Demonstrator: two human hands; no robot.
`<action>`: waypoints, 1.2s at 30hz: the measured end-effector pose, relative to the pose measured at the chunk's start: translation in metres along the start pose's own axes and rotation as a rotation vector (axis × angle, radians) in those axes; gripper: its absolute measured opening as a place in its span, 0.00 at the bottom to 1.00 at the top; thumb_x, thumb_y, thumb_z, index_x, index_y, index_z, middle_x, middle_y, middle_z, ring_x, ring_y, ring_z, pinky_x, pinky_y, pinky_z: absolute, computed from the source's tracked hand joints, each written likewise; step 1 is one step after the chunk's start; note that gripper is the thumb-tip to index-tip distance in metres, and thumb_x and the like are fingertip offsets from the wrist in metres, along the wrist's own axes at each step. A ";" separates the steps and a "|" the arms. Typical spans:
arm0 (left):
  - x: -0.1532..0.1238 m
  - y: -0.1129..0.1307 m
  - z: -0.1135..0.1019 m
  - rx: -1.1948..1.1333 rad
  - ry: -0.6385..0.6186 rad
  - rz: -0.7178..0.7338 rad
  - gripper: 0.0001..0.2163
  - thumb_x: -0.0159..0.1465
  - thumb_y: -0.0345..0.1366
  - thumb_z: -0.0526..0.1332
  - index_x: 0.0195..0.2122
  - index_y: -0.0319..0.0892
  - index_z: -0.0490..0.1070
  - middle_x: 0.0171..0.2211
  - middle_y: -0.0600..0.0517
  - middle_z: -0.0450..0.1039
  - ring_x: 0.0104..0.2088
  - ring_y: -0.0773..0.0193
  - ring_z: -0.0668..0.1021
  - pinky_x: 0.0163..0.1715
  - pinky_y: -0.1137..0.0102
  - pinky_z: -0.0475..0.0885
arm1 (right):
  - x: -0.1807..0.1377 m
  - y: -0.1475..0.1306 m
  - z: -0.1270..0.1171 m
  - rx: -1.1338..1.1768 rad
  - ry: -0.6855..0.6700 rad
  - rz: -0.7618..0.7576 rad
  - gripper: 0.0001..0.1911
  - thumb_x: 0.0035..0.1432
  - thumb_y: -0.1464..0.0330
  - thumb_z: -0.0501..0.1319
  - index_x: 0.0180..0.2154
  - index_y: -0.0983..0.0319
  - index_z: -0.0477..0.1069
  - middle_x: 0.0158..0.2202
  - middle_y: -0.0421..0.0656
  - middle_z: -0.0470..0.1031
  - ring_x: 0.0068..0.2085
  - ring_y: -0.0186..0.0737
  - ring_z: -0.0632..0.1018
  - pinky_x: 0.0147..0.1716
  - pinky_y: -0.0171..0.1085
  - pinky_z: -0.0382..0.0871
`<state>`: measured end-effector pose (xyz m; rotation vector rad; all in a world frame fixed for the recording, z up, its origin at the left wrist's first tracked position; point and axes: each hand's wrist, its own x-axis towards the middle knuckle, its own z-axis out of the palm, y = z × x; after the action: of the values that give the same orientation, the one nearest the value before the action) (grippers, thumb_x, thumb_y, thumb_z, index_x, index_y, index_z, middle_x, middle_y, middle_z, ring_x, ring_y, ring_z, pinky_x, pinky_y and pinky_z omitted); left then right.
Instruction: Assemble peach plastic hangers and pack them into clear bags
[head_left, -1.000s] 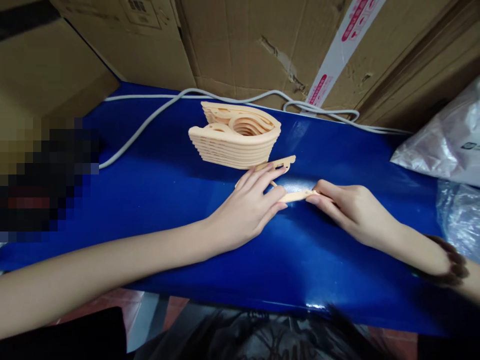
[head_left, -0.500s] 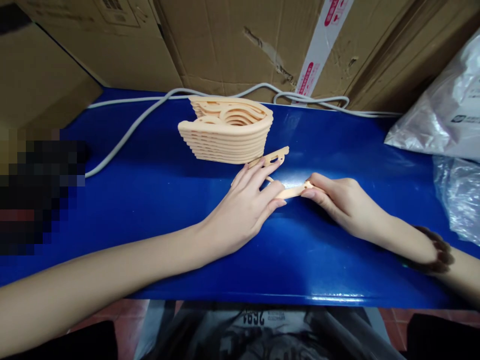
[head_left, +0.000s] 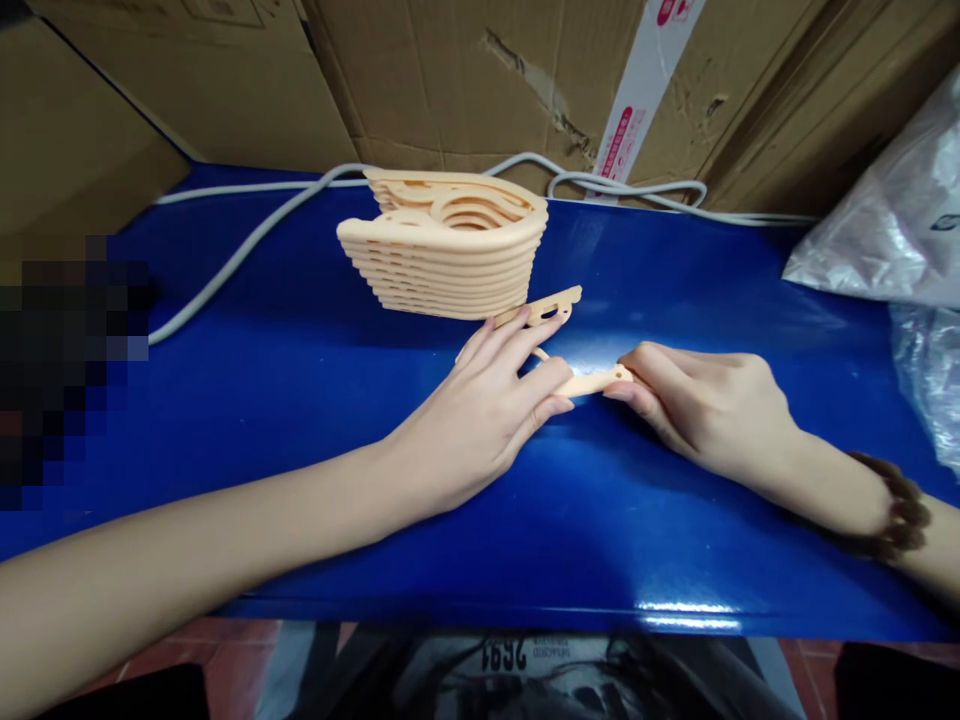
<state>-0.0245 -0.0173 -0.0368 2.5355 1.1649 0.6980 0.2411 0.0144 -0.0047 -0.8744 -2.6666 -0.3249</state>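
My left hand (head_left: 502, 400) lies over a cream plastic piece (head_left: 555, 312) with slots and small holes, its thumb and index finger closed on the near arm. Most of the piece is hidden beneath that hand. At the near arm's right end, which has a small hole, my right hand (head_left: 701, 400) has thumb and fingertips pinched together. Whatever else those fingertips hold is hidden. Just behind my left hand stands a neat stack of several matching cream pieces (head_left: 450, 265), curved at the right end.
A blue tabletop (head_left: 315, 400) lies underneath. White cable (head_left: 240, 245) runs along the back and left. Cardboard (head_left: 450, 80) stands behind the table. Clear plastic bags (head_left: 892, 220) sit at the right. At the left is a dark blurred area.
The view has shifted slightly, with the stack looking a little larger. My right hand has turned slightly at the arm's end, showing the small hole more plainly. My left hand keeps its hold.
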 end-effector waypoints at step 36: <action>0.007 -0.013 -0.012 -0.056 0.068 0.091 0.09 0.78 0.31 0.62 0.55 0.36 0.79 0.62 0.42 0.82 0.64 0.53 0.82 0.65 0.62 0.75 | -0.009 0.007 -0.007 -0.143 -0.043 -0.126 0.32 0.73 0.38 0.57 0.47 0.60 0.78 0.44 0.51 0.82 0.40 0.47 0.78 0.39 0.44 0.65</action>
<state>-0.0352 -0.0028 -0.0301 2.5496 1.0417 0.8331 0.2534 0.0128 -0.0005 -0.7636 -2.7725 -0.5386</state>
